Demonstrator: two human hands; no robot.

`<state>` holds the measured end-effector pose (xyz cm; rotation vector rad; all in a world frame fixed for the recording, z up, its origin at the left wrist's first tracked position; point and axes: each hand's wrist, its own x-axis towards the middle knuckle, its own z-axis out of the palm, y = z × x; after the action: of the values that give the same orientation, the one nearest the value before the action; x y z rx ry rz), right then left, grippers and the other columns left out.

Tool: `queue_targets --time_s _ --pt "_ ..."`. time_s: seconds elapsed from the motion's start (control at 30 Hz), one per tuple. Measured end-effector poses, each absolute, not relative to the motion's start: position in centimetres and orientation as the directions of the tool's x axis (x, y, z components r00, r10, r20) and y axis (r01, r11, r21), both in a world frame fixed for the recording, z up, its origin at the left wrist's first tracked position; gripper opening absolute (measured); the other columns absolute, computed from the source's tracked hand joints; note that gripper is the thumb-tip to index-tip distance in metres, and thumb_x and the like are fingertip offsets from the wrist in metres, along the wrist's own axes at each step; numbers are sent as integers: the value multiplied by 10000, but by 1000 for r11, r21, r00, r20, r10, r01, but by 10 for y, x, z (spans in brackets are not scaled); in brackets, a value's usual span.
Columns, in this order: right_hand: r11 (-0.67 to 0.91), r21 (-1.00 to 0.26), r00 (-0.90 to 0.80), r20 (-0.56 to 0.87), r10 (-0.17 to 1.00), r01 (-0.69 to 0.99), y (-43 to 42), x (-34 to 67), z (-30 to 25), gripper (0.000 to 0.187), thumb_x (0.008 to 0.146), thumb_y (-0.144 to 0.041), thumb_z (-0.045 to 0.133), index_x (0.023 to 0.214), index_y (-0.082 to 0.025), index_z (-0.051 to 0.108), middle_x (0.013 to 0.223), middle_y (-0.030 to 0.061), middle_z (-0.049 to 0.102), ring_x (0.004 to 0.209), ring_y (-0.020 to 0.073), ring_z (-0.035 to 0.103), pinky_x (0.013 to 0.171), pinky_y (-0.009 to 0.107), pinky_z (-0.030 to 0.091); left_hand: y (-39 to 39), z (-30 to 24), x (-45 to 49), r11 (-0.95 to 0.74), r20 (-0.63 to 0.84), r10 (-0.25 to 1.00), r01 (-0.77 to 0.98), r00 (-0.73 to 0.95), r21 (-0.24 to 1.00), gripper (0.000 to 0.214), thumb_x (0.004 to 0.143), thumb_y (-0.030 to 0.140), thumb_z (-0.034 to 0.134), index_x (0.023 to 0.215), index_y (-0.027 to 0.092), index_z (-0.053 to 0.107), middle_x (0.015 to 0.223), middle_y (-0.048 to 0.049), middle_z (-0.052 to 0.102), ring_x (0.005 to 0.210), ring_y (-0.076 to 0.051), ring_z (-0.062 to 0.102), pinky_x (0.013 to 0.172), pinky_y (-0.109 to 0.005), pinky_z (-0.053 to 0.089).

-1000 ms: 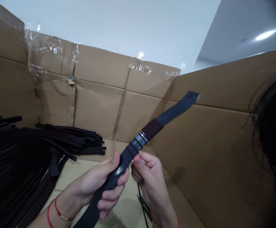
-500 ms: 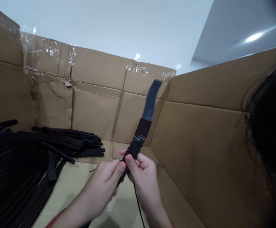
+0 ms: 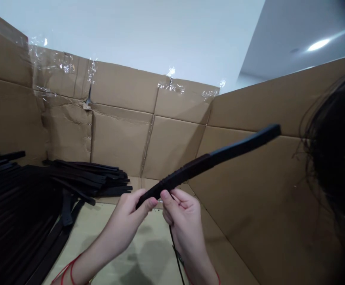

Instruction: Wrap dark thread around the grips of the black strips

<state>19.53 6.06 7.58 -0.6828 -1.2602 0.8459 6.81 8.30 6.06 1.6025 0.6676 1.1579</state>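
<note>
Both my hands hold one black strap (image 3: 208, 161) in front of me, inside a large cardboard enclosure. My left hand (image 3: 130, 221) pinches its near end between thumb and fingers. Right beside it, my right hand (image 3: 181, 215) has its fingers closed on the same end. The strap sticks out up and to the right, edge-on, with a brown band and thin rings near its middle. A thin black cord (image 3: 175, 253) hangs down below my right hand.
A heap of black straps (image 3: 41, 190) fills the left side of the tan floor (image 3: 107, 245). Cardboard walls (image 3: 121, 130) with clear tape stand at the back and right (image 3: 264, 198). Dark hair (image 3: 338, 150) hangs at the right edge.
The strap swung from pointing up-right to nearly upright, then down to the right and edge-on. My left hand slid from a full wrap round it to a pinch at its end.
</note>
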Motion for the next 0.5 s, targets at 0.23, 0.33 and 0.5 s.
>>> queue_targets --time_s 0.23,0.33,0.5 --pt "456 -831 25 473 880 -318 49 199 78 365 673 -477 825 830 -168 710 453 -118 260 396 25 123 356 173 122 68 58 65 236 98 679 -343 728 909 573 760 752 524 666 197 418 455 117 223 368 -25 133 351 -170 113" --pt "450 -859 -108 485 868 -245 43 199 82 466 589 -508 859 895 -170 766 485 -61 427 407 51 278 354 180 245 77 52 61 401 -13 267 -99 964 911 640 770 825 354 634 206 439 368 112 203 286 -46 124 292 -195 133" --pt "570 -809 245 528 813 -144 40 190 86 279 641 -407 851 783 -181 769 591 1 593 477 95 460 416 200 423 74 47 75 -191 303 792 -257 530 947 586 736 754 552 844 179 525 547 55 440 468 -79 376 433 -189 289"
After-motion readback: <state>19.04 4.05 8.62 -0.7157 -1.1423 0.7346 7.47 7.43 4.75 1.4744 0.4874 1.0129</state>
